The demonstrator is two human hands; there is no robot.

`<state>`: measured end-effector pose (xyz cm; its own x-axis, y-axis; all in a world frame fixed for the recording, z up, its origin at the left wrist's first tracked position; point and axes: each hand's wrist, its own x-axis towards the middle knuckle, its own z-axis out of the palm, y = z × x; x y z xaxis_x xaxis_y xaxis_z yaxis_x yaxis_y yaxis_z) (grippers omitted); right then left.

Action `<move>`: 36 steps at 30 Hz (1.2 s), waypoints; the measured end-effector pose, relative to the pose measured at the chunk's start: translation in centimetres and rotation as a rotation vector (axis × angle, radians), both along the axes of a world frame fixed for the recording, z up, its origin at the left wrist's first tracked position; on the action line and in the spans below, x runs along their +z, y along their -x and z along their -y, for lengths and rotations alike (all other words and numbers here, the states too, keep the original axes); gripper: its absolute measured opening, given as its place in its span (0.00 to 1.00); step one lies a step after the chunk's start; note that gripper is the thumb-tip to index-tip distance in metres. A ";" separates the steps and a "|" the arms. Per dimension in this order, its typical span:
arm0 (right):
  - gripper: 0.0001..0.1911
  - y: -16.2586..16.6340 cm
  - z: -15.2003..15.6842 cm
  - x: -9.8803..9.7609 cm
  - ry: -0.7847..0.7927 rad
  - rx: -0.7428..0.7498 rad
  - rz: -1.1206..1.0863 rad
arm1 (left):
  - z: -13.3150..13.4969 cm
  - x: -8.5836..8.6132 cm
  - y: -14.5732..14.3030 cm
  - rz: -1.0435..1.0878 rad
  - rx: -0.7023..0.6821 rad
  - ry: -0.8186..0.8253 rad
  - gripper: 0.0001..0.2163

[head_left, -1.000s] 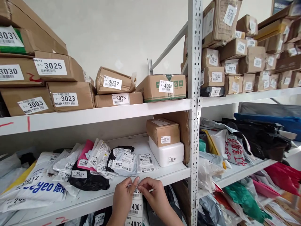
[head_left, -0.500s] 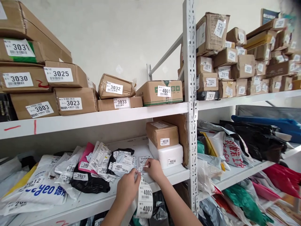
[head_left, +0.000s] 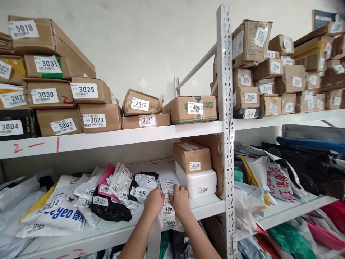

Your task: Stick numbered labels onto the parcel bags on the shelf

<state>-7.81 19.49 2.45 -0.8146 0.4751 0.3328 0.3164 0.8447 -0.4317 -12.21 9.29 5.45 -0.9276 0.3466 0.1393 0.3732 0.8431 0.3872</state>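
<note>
A small flat grey plastic parcel with a white shipping label (head_left: 168,186) lay on the white metal lower shelf (head_left: 207,205), just left of a white foam box numbered 4038 (head_left: 199,181). The right hand (head_left: 180,199) pressed on the parcel's lower edge, fingers spread flat and gripping nothing that could be made out. The left hand (head_left: 153,202) sat just beside it, fingers curled around the top of a white strip of numbered barcode stickers (head_left: 167,216) that hung over the shelf's front edge, showing 4002 and 4003. A brown cardboard box marked 4039 (head_left: 192,157) rested on top of the foam box. To the left lay a heap of grey, black and pink plastic mailers (head_left: 118,187). On the upper shelf (head_left: 113,138) stood a brown carton labelled 4001 (head_left: 192,109).
</note>
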 end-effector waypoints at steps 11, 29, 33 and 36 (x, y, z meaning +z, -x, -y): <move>0.25 5.1 4.4 2.6 0.062 0.404 0.129 | 9.6 1.2 -1.0 -0.104 0.108 -0.141 0.14; 0.21 -4.4 -0.3 -1.2 0.256 0.495 -0.503 | 14.2 -13.4 -9.1 0.288 -0.395 -0.441 0.15; 0.17 -11.4 3.9 -6.7 0.664 0.843 -0.248 | 14.1 -15.6 -9.6 0.352 -0.444 -0.511 0.19; 0.13 -14.0 7.4 -12.9 1.049 0.565 -0.210 | 13.5 -17.6 -10.4 0.444 -0.419 -0.583 0.20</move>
